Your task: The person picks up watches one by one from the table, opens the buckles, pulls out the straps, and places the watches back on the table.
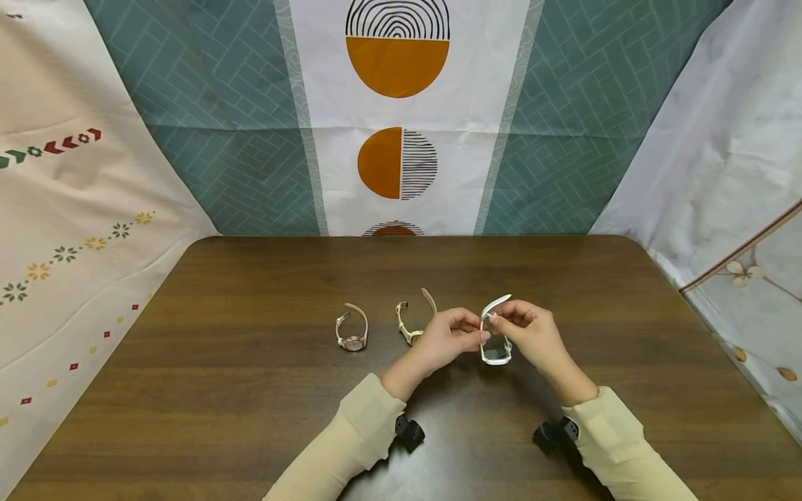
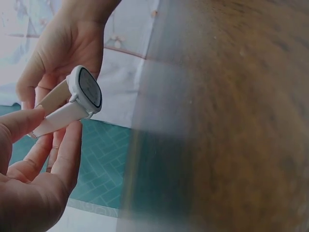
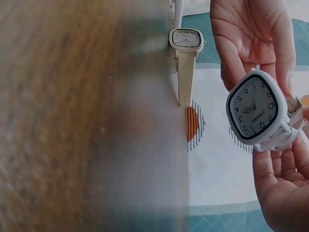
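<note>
A white wristwatch [image 1: 497,356] with a rounded-square case is held above the table between both hands. My left hand [image 1: 450,337] pinches its white strap between thumb and fingers, as the left wrist view also shows. Opposite, the thumb and fingers of my right hand [image 1: 532,332] pinch the strap near its buckle end. One strap end sticks up above the fingers in the head view. The dark-rimmed dial [image 3: 254,107] with black numerals faces the right wrist camera. Just left of my left hand, a cream watch [image 1: 402,324] stands on the table, partly hidden by that hand.
Farther left on the brown wooden table [image 1: 250,403] is another watch [image 1: 354,344] with a light strap and round rose-gold case. Patterned cloth [image 1: 250,90] hangs behind the table's far edge, and light printed cloths flank both sides.
</note>
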`<action>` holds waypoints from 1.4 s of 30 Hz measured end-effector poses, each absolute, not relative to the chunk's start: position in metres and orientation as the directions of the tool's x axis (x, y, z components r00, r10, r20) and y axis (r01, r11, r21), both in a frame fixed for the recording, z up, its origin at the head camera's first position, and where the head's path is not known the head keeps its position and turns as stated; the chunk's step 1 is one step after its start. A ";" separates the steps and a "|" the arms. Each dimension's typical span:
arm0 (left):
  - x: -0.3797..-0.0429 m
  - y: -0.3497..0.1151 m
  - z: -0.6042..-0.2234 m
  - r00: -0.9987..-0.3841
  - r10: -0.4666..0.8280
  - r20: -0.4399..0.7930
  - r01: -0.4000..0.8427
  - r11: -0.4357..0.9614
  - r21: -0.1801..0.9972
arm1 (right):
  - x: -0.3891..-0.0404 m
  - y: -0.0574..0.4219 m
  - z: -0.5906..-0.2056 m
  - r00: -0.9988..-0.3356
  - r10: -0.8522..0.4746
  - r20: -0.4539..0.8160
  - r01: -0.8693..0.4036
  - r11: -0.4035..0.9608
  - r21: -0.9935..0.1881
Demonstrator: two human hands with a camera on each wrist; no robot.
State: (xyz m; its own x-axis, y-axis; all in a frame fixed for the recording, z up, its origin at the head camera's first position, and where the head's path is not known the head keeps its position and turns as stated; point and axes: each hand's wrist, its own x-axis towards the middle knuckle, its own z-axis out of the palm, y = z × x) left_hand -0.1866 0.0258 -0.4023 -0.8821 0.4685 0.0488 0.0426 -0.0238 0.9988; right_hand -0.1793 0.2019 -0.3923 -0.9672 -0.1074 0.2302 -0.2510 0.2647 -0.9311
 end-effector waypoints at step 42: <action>-0.213 0.036 -0.381 -0.945 0.241 -0.220 -0.220 0.029 0.975 | -0.196 0.219 -0.376 -0.982 0.183 0.044 -0.004 0.215 -0.977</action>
